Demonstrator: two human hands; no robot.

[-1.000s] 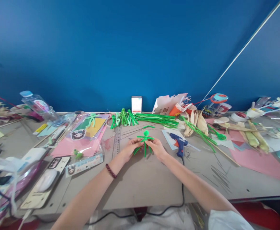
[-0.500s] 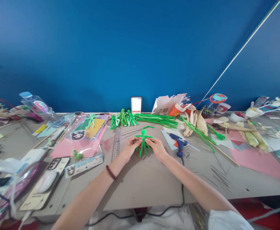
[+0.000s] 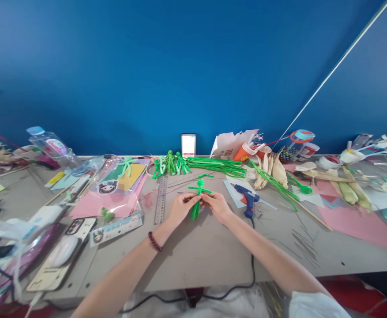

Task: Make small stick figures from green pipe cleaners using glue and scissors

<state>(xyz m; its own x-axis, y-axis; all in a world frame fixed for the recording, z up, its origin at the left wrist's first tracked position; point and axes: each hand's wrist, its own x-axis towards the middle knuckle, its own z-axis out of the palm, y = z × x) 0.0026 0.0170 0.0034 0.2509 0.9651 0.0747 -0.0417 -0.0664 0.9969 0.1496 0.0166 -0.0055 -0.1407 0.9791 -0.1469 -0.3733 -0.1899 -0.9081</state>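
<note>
A green pipe-cleaner figure (image 3: 195,211) with a round head, outstretched arms and hanging legs is held between my hands above the table. My left hand (image 3: 184,206) grips its body from the left, thumb across the middle. From the right, my right hand (image 3: 217,206) pinches it at the waist, fingertips close to the left thumb. Fingers partly hide the torso. Just beyond the head lies a short green pipe-cleaner piece (image 3: 206,175). Several finished green figures (image 3: 170,162) stand at the back, beside a bundle of green pipe cleaners (image 3: 216,166).
Right of my hands, a blue glue gun (image 3: 250,198) lies with its cord running off the front edge. A metal ruler (image 3: 160,201) is at left, near pink paper (image 3: 87,201) and a phone (image 3: 52,269). An upright phone (image 3: 188,145) leans on the blue wall.
My left hand has moved inward and its thumb now crosses the figure's body. The figure's spread legs have been drawn together.
</note>
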